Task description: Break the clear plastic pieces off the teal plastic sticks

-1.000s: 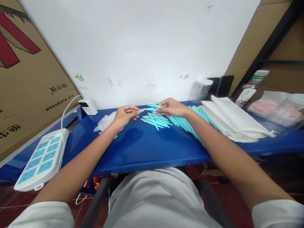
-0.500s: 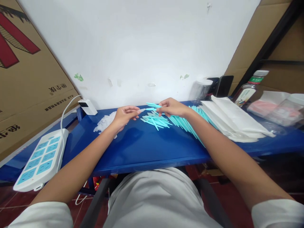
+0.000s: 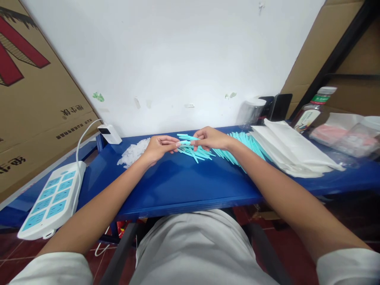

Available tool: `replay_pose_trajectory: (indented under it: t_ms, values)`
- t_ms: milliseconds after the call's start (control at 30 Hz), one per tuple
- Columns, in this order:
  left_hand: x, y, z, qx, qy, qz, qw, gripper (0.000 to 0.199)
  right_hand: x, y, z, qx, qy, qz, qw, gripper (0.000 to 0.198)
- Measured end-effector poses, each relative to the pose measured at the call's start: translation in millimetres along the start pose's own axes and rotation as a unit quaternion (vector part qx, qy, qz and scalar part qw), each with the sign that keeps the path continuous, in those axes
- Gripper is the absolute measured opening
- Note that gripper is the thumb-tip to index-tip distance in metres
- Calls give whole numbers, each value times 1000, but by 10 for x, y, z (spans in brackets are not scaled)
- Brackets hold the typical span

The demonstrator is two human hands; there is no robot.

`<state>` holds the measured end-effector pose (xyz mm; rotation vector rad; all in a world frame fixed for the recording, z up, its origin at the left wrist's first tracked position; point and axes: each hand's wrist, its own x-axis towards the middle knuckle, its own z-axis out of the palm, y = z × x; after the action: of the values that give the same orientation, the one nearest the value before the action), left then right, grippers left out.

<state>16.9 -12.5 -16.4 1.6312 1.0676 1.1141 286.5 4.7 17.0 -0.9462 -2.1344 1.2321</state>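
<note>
My left hand (image 3: 162, 148) is closed, thumb and fingers pinching the left end of a slim turquoise eyebrow razor (image 3: 184, 143), where a small clear cap seems to sit. Thumb and fingers of my right hand (image 3: 209, 138) grip the same razor from the other end, with more turquoise razors (image 3: 183, 135) sticking out of that hand. Under and beside the hands lies a loose pile of razors (image 3: 197, 154). A larger row of them (image 3: 249, 144) is partly behind my right wrist. Left of my left hand is a heap of clear plastic caps (image 3: 132, 153).
The blue table (image 3: 178, 186) meets a white wall. White flat packets (image 3: 297, 150) lie at right, near a clear jar (image 3: 252, 113), a bottle (image 3: 311, 111) and a pink-filled container (image 3: 356, 138). A power strip (image 3: 52, 200) and small white device (image 3: 109, 133) are at left.
My hands have come together. The clear cap in my left hand has moved right and slightly down to meet the razor in my right hand.
</note>
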Motion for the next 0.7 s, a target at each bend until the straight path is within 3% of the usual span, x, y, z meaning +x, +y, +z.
replay_pose_trajectory:
  t_ms: [133, 200, 233, 300, 333, 433, 500, 700]
  values:
    - [8, 27, -8, 35, -7, 5, 999, 56, 12, 4, 42, 10, -6, -6, 1000, 40]
    - [33, 86, -113, 127, -1, 37, 991, 57, 9, 0, 26, 3, 3, -5, 1000, 40]
    - [49, 123, -201, 197, 3, 61, 979, 56, 7, 1, 10, -3, 11, -3, 1000, 40]
    - [82, 196, -433, 352, 17, 124, 928, 48, 2, 14, -31, -16, 27, 5, 999, 38]
    - [97, 225, -562, 405, 4, 121, 906, 44, 1, 24, -52, -22, 32, 10, 999, 37]
    - [128, 249, -895, 456, -103, 15, 884, 45, -1, 55, -95, -25, 36, 25, 999, 35]
    - [140, 217, -1003, 461, -129, -23, 878, 46, -3, 62, -101, -23, 35, 37, 998, 36]
    - [146, 103, -870, 467, -176, -90, 862, 36, -5, 58, -95, -9, 23, 49, 998, 39]
